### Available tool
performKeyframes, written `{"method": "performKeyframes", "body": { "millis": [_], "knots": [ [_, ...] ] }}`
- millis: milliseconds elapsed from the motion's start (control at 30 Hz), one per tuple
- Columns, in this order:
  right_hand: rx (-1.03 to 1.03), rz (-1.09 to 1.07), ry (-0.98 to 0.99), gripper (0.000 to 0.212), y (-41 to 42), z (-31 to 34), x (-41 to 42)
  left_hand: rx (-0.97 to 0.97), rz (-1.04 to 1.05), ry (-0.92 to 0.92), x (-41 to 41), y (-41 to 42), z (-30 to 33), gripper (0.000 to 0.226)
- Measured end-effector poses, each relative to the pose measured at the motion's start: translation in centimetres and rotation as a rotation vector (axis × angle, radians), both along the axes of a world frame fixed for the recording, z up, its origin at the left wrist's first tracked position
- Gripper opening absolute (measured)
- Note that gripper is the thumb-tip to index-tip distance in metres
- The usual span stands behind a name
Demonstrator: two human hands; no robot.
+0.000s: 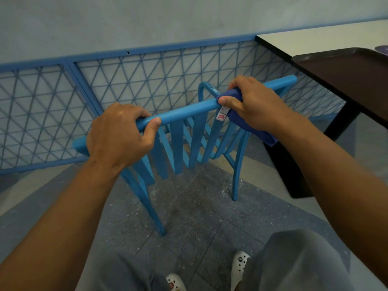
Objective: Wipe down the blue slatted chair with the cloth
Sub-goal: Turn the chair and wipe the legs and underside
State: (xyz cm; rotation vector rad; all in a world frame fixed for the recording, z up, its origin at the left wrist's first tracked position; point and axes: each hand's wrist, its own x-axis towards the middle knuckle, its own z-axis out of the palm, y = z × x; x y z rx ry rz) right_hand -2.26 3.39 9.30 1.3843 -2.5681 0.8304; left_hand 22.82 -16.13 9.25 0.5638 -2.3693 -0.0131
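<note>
Chair: blue slatted chair stands on the tiled floor, beside the table.
Left hand: left hand grips the top rail.
Right hand: right hand clasps the blue cloth around that rail.

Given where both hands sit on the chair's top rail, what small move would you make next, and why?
Probably slide the right hand, with the cloth wrapped around the top rail, along toward the left hand, which grips the rail's other end and steadies the chair.
</note>
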Motion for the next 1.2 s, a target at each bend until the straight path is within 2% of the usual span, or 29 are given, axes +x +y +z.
{"method": "performKeyframes", "body": {
  "millis": [367, 500, 733, 1200],
  "knots": [
    [-0.095, -0.155, 0.006, 0.05, -1.9, -0.8, 1.4, 0.114, -0.053, -0.006, -4.0, -4.1, 0.8, 0.041],
    [-0.139, -0.172, -0.02, 0.049, -2.3, -1.2, 1.3, 0.104, -0.056, -0.008, -4.6, -4.5, 0.8, 0.042],
    [-0.067, -0.204, -0.026, 0.045, -2.0, 0.0, 1.5, 0.085, -0.091, 0.003, -5.1, -4.9, 0.7, 0.042],
    [-0.212, -0.258, 0.01, 0.043, -0.2, -1.7, 0.7, 0.11, -0.151, -0.006, -7.4, -4.1, 0.6, 0.046]
  ]
}}
